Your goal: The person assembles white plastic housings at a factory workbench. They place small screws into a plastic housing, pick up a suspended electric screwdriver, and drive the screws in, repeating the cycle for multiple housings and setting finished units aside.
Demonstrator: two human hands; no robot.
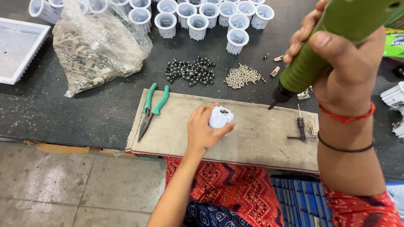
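Driver is hovering at two o'clock of the housing, clenched in your right hand; your left hand is gripping that housing on the mat. Judging by this, be holding it square, tip vertical.

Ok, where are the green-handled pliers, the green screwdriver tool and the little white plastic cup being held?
green-handled pliers (pixel 152 108): head view, near the pivot.
green electric screwdriver (pixel 313 63): head view, ribbed grip.
small white plastic cup (pixel 219 118): head view, top face.

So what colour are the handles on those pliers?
Green, on the pliers lying on the mat; head view.
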